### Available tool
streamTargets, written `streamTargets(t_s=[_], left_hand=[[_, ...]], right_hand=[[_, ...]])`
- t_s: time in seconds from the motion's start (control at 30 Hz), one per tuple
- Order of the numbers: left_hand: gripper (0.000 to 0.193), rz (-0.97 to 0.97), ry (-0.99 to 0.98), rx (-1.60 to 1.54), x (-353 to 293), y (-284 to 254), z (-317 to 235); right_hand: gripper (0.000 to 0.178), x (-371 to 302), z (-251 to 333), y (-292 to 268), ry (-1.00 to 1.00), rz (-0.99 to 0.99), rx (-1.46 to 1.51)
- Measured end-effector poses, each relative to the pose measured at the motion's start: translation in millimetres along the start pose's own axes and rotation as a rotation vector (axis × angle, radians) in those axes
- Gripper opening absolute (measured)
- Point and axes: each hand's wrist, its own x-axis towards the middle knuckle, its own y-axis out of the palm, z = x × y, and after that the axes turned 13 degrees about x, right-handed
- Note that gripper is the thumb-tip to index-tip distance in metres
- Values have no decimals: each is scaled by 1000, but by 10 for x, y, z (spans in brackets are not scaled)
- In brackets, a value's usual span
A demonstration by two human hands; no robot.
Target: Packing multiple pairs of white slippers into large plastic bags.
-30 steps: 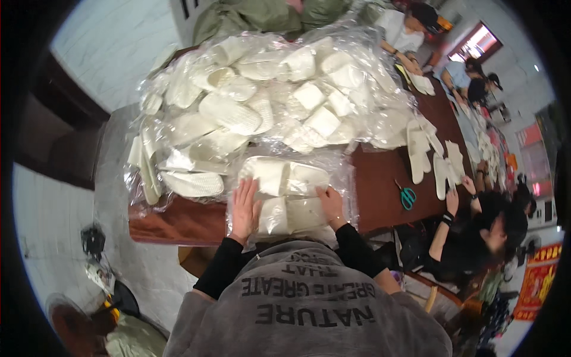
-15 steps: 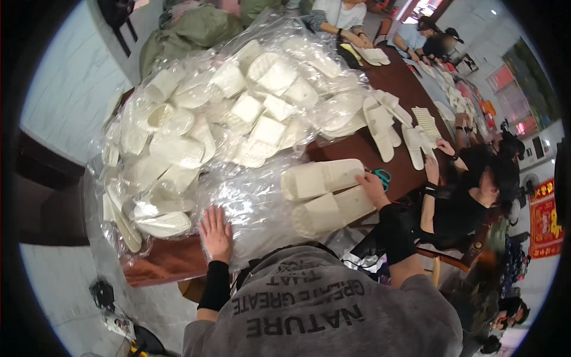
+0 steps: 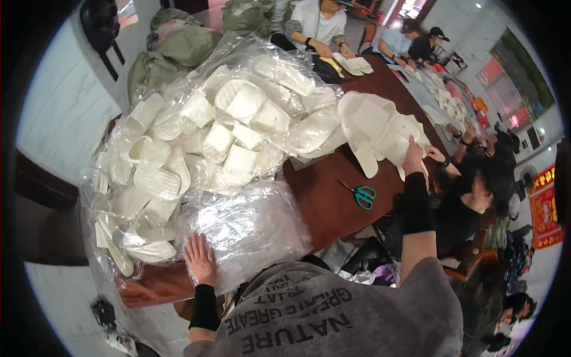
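Note:
My left hand point(image 3: 200, 262) lies flat with its fingers spread on the near left edge of a stack of clear plastic bags point(image 3: 250, 232). My right arm stretches out to the far right. There my right hand point(image 3: 414, 157) grips a pair of cream slide slippers point(image 3: 397, 134), its index finger along them. Other cream slippers point(image 3: 360, 122) lie beside and partly under that pair, and the overlap hides where one ends. A co-worker's hand point(image 3: 436, 153) is close to my right fingers. Scissors with teal handles point(image 3: 364, 197) lie on the brown table, nearer to me.
A large heap of cream slippers in clear bags point(image 3: 196, 137) covers the left of the brown table point(image 3: 318, 193). Another person point(image 3: 324, 35) handles slippers point(image 3: 352, 64) at the far end. Green sacks point(image 3: 181, 50) stand behind the heap. More people sit along the right side.
My right hand has carried the pair of slippers from above the plastic bags to the far right, near the co-worker. The bags and scissors are uncovered. My left hand stays on the bags.

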Motion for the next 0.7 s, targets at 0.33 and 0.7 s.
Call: streamTargets(t_s=[0.33, 0.7], left_hand=[[57, 20, -38, -6, -35, 37, 26], [57, -31, -9, -35, -10, 19, -11]], right_hand=[[25, -1559, 68, 1536, 197, 674, -116], [13, -1628, 305, 2096, 252, 510, 606]])
